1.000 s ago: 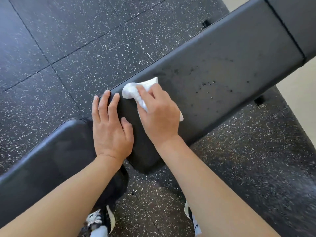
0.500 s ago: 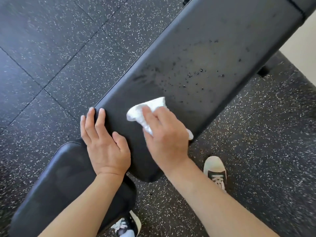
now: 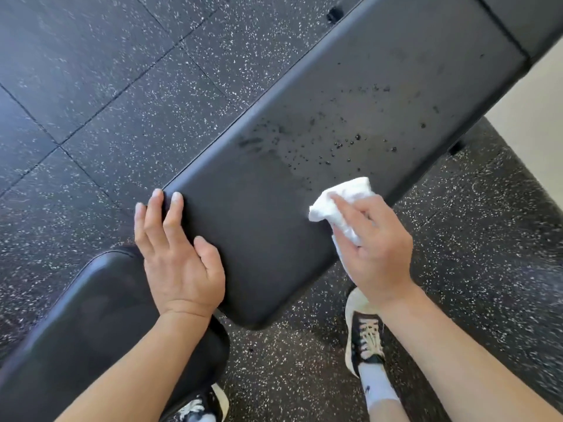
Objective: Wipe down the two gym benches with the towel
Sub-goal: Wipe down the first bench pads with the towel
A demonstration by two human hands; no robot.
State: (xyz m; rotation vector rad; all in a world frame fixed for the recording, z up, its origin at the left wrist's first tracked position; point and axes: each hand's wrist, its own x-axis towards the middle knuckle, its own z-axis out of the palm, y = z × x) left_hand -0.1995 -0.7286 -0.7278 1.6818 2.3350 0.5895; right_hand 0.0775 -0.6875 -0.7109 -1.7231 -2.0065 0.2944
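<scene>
On the long black padded bench (image 3: 274, 226), the right hand (image 3: 376, 251) pinches the small white crumpled towel (image 3: 341, 205) near the bench's right edge; the left hand (image 3: 179, 254) lies flat, fingers spread, on its left edge; dark wet drops (image 3: 344, 141) sit further up the bench from the towel; to wipe well, push the towel up through them, pressing down; the second black bench pad (image 3: 91, 324) sits just below the left hand.
</scene>
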